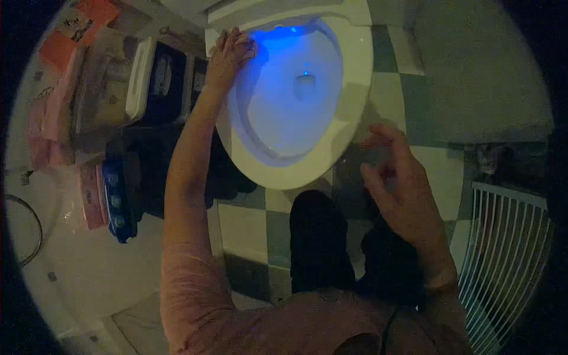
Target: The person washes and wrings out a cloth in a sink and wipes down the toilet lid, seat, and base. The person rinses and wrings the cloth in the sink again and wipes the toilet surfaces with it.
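Observation:
A white toilet bowl (355, 65) with its seat rim showing stands ahead, lit blue inside, with water at the bottom. My left hand (232, 56) presses a small pale wad, perhaps a wipe or tissue (251, 48), on the rim at the upper left, its fingers bent around it. To the right of the bowl, my right hand (393, 171) hangs in the air over the floor, fingers curled loosely and apart, with nothing in it and touching nothing.
Left of the toilet are a dark bin with a white rim (139, 80), a blue packet (116, 198) and a pink packet (92, 198). A white wire rack (509, 248) stands at the right. Green and white tiles (242, 228) cover the floor.

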Demonstrator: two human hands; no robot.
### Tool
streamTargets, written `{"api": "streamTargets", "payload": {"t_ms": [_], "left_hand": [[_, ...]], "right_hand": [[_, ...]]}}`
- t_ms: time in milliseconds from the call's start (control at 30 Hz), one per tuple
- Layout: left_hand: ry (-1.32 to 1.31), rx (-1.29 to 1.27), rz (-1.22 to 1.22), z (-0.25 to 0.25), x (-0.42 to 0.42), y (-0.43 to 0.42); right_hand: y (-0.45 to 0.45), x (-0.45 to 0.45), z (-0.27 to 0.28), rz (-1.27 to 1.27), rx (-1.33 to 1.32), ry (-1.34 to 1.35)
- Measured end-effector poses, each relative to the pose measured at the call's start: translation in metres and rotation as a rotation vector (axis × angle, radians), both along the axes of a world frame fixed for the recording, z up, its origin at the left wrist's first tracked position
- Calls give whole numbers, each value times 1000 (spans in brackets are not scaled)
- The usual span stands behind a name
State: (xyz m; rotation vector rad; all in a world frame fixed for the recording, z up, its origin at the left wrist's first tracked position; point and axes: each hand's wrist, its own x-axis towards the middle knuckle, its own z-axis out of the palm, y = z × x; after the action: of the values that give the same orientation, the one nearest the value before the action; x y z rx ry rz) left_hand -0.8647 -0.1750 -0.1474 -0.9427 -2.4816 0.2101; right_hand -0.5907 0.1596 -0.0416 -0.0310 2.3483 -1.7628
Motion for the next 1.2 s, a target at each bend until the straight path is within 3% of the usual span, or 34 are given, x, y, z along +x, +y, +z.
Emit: {"api": "streamTargets", "payload": {"t_ms": [67,167,200,267,333,400,433,500,533,600,633,667,700,733,867,933,1000,1067,1133,1200], "left_hand": [[-325,209,-6,-11,7,-34],[-290,18,128,-12,64,-51],[-357,75,136,-32,73,-67],[-564,359,238,1,145,-32],[-542,313,246,13,200,-1],[-432,581,397,17,248,38],[-419,585,395,26,251,43],[-870,608,375,40,252,48],[-591,599,442,39,244,39],[-377,718,456,43,185,0],[-298,622,520,62,149,1],[-527,820,818,81,123,4],[-553,816,840,32,84,-43],[-456,828,470,-26,41,-62],[-526,862,703,-38,59,-65],[-812,1177,794,-84,72,-100],[-1023,1681,782,-19,157,-35],[-962,1824,722,-20,214,2],[-1061,2033,779,-52,252,17],[-1127,2396,600,-8,289,81]], "right_hand": [[-2,1,-1,-7,-13,-5],[-6,1,-3,-13,-22,30],[-6,0,-7,-24,-32,48],[-2,-3,-14,-28,-17,87],[-1,-4,-15,-37,-5,129],[-2,-7,-13,-100,-9,93],[-1,-8,-12,-98,-8,106],[-1,-8,-10,-94,13,97],[1,-8,-9,-91,14,105],[3,-5,-6,-78,-12,73],[4,-2,-5,-78,-7,55],[3,1,-3,-69,3,75],[3,4,-5,-54,12,93],[1,8,-7,-43,16,72],[1,8,-3,-26,75,109],[-3,4,-7,-39,118,118],[-10,-6,-17,-89,19,192],[-21,-14,-21,-102,43,251],[-33,-21,-26,-111,66,314],[-41,-28,-37,-52,103,276]]}}
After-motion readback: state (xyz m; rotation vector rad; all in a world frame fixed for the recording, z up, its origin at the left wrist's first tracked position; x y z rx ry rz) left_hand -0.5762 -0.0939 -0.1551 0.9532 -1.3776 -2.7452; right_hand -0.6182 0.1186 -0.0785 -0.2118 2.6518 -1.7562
